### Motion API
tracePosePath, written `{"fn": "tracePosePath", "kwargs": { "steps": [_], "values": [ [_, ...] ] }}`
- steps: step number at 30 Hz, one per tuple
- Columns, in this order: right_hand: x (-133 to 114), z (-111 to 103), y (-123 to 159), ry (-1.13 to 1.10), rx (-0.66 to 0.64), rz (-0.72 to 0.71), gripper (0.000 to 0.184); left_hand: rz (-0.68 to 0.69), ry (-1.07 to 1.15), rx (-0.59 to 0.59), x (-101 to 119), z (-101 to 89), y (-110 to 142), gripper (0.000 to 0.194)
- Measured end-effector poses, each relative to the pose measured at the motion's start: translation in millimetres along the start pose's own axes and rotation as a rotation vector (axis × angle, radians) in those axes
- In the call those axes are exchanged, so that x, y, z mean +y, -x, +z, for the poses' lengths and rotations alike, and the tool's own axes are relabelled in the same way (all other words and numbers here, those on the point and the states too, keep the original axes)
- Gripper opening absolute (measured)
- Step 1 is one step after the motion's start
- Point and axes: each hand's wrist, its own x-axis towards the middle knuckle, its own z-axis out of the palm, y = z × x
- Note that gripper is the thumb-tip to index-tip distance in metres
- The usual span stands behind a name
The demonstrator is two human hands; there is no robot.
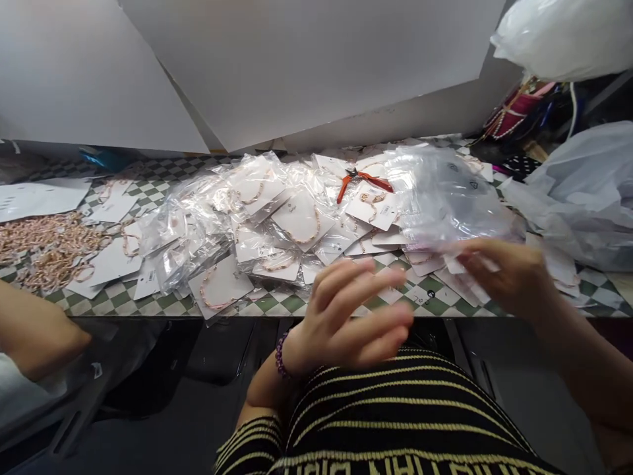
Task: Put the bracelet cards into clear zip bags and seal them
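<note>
My left hand (pixel 351 316) hovers near the table's front edge, fingers stretched out and slightly apart, holding nothing. A purple bead bracelet (pixel 281 355) sits on its wrist. My right hand (pixel 509 274) reaches to the right, its fingers pinched on the lower edge of a stack of clear plastic bags (pixel 445 191) and white cards. Between and behind the hands lie several bagged bracelets on white cards (pixel 301 221). One carded bracelet (pixel 220 287) lies at the front edge, left of my left hand.
Orange-handled pliers (pixel 359 179) rest on the bags at the back. A heap of loose pink bracelets (pixel 44 247) lies at the left on the green checkered tabletop (pixel 277 303). Another person's arm (pixel 34 336) enters at lower left. White boards stand behind; plastic sacks (pixel 583 191) crowd the right.
</note>
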Motion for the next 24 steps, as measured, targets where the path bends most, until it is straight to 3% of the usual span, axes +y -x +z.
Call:
{"fn": "tracePosePath", "kwargs": {
  "steps": [2, 3, 5, 7, 9, 12, 13, 17, 21, 24],
  "values": [
    [-26, 3, -6, -0.223, -0.154, -0.08, 0.014, 0.009, -0.066, -0.12, -32, 34.4, -21, 0.07],
    [-32, 3, -10, -0.339, -0.218, -0.07, 0.016, 0.006, 0.0, -0.191, -44, 46.3, -29, 0.056],
    [-33, 0, -17, -0.604, -0.278, -0.003, 0.033, -0.164, 0.189, -0.28, -60, 58.0, -39, 0.029],
    [-22, -6, -24, -0.846, -0.279, 0.071, 0.063, -0.419, 0.421, -0.25, -68, 57.9, -41, 0.029],
    [-8, -11, -29, -0.904, -0.253, 0.173, 0.078, -0.65, 0.588, -0.183, -73, 53.9, -40, 0.037],
    [7, -7, -37, -0.86, -0.145, 0.339, 0.061, -0.804, 0.665, -0.113, -78, 52.1, -37, 0.046],
    [9, -3, -39, -0.907, -0.127, 0.361, 0.058, -0.831, 0.66, -0.105, -80, 52.9, -36, 0.047],
    [5, 14, -52, -1.098, -0.181, 0.358, 0.082, -0.885, 0.683, -0.184, -84, 55.5, -29, 0.046],
    [-6, 27, -67, -0.926, 0.025, 0.505, 0.043, -0.783, 0.752, -0.331, -90, 45.9, -29, 0.05],
    [-11, 34, -76, -0.903, 0.032, 0.5, 0.03, -0.697, 0.945, -0.347, -101, 37.5, -40, 0.06]
  ]
}}
